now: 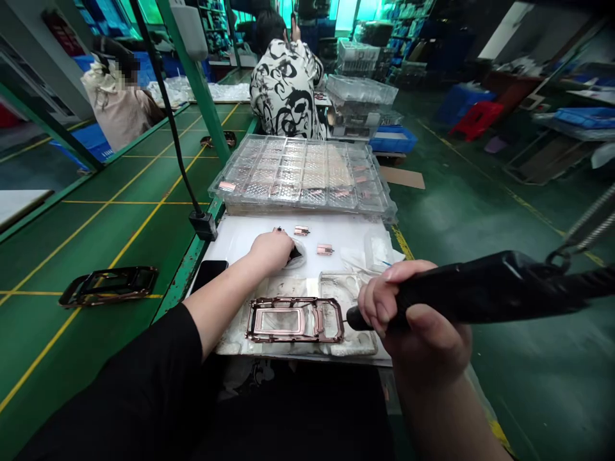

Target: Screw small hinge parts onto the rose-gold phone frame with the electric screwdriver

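Two hands share the work here. Our right hand (pixel 413 314) is wrapped tight around the barrel of a black power screwdriver (pixel 480 291), which hangs from a spring cord, and its tip sits at the right-hand edge of the copper-coloured rectangular metal frame (pixel 293 319). That frame lies flat in a moulded white cradle (pixel 353 342) at the near edge of the white counter (pixel 240 234), right in front of us. Our left hand (pixel 271 250) is farther back, knuckles up and fingers curled down over a small clear round dish (pixel 296 253). We cannot tell whether the fingertips pinch anything, since the hand hides them. To do this well, we judge, we should bring the driver square to the hole rather than slanted as it is now, let the cord carry its weight, and press lightly so the bit does not skid across the copper finish. The frame should sit fully down in its cradle before any turning. With the left hand we should lift one piece at a time and mind the two small copper-coloured plates (pixel 325 249) lying loose just beside it, in front of the clear plastic compartment tray (pixel 302 173).
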The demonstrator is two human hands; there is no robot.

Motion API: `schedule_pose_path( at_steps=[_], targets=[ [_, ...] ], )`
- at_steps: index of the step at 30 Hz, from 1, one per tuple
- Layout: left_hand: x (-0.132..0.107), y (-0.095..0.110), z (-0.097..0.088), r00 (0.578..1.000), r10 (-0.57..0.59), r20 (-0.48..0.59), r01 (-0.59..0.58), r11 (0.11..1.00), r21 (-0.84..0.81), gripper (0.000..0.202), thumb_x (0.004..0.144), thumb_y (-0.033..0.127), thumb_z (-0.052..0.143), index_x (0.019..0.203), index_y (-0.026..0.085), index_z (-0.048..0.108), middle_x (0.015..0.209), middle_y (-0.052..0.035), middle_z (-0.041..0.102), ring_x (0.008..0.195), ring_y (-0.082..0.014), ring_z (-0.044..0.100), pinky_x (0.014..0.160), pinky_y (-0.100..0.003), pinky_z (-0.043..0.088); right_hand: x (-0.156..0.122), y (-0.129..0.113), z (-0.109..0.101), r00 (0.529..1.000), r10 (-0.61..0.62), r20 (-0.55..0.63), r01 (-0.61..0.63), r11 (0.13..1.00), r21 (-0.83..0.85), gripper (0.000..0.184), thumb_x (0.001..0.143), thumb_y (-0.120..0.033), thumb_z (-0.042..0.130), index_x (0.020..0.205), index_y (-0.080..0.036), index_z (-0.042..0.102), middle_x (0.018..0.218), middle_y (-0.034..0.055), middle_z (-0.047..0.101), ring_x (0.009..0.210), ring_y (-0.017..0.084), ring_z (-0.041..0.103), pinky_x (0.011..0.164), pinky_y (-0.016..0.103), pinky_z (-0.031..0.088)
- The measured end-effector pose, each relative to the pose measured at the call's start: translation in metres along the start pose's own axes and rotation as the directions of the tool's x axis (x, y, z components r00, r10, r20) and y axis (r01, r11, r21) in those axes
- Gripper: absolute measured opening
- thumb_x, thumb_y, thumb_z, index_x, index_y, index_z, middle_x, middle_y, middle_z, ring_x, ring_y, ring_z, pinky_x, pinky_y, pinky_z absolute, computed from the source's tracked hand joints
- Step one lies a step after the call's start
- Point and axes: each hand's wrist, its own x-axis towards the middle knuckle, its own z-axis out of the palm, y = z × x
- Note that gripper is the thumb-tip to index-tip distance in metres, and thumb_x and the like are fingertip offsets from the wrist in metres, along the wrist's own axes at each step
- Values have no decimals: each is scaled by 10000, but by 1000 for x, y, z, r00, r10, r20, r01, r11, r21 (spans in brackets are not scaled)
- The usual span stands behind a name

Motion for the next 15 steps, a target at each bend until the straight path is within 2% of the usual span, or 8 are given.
schedule_pose_path(
  at_steps=[5,7,9,12,14,15],
  targets=[
    [-2,-3,7,997,-4,-77,1,999,-43,314,1094,447,739,1247,173,752,1259,-97,772,1124,-248,755,1008,-473,657,-5,-5,0,1000,2,-18,-2,1000,-27,245,970,-367,927,1140,-217,834,667,2,588,521,160,536,511,263,480],
    [-4,-6,8,990,-10,-138,-1,997,-81,288,1106,439,705,1172,167,773,1215,-101,777,1099,-249,751,993,-461,643,-6,-7,0,1000,-1,-19,0,1000,-26,249,965,-364,926,1141,-213,835,670,4,592,520,162,543,517,271,487],
    [-11,-6,6,979,-8,-203,-20,991,-134,270,1117,362,645,1046,165,816,1166,-124,778,1069,-269,757,952,-436,625,-7,-10,1,999,-11,-30,11,1000,-16,247,955,-350,925,1135,-207,835,675,7,599,518,162,546,522,278,489],
    [-37,7,1,956,35,-290,-108,965,-240,293,1102,264,609,1010,187,876,1153,-137,787,1065,-287,773,928,-408,604,-8,-16,3,995,-56,-85,57,998,1,237,938,-351,939,1087,-199,837,664,3,583,508,159,533,502,284,473],
    [-66,23,0,937,120,-329,-232,917,-325,203,1092,291,693,1103,230,886,1159,-90,805,1085,-243,776,970,-359,603,-11,-21,2,985,-111,-135,114,993,9,251,963,-392,933,1083,-196,831,659,-10,556,476,145,490,474,298,460],
    [-83,33,0,925,176,-337,-301,880,-367,136,1062,312,766,1075,250,886,1129,-59,813,1060,-206,779,961,-310,604,-14,-24,1,977,-147,-155,150,989,9,265,987,-422,923,1099,-203,823,652,-23,533,448,135,452,454,304,448]
  ],
)
